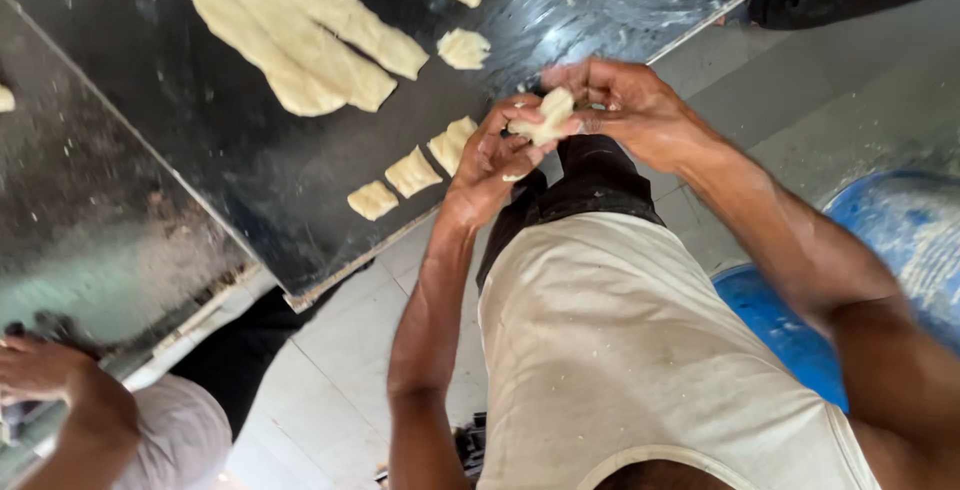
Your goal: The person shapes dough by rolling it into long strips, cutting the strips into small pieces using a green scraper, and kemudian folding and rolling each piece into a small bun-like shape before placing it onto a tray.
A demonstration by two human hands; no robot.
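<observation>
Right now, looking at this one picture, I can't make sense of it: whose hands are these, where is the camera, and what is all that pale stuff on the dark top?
There is no machine here. The single picture comes from a camera worn on a person's head, looking down past their pale shirt. Their left hand and right hand meet over the edge of a black glossy worktop, and together they pinch a small pale lump of dough. On the worktop lie long flattened strips of pale dough and a row of small cut dough pieces. A blue round plastic tub stands on the tiled floor at the right. At the lower left, another person's hand shows; it is not the wearer's.
</observation>
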